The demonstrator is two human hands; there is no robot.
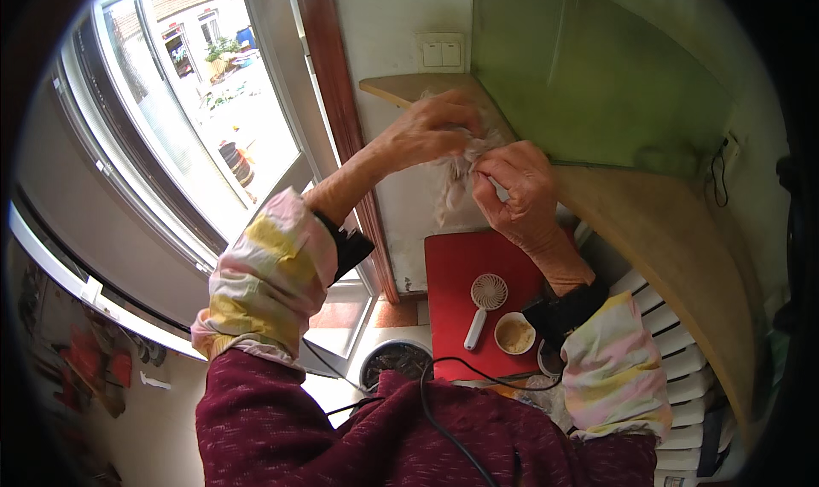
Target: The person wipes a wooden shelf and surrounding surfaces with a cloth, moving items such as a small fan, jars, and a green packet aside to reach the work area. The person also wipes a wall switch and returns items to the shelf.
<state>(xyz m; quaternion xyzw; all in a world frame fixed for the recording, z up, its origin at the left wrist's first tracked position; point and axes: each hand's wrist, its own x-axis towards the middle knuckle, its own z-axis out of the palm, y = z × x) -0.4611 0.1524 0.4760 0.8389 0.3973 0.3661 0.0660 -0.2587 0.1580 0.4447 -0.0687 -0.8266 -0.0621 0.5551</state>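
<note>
Both of my hands are raised over a red tabletop, in front of a wooden shelf edge. Between them hangs a pale, wispy bundle of strands (pixel 456 176), blurred, its kind unclear. My left hand (pixel 437 130) has its fingers curled down onto the bundle's upper part. Lower and to the right, my right hand (pixel 519 188) pinches the bundle's right side with thumb and forefinger. Both forearms wear pastel patterned sleeve covers and dark bands.
On the red tabletop (pixel 452 269) lie a white handheld fan (pixel 489 292) and a cup with yellowish contents (pixel 515 333). A dark bin (pixel 375 369) stands left of it. White slats (pixel 670 350) run below the curved wooden shelf (pixel 657 223). Cables (pixel 424 402) cross my front.
</note>
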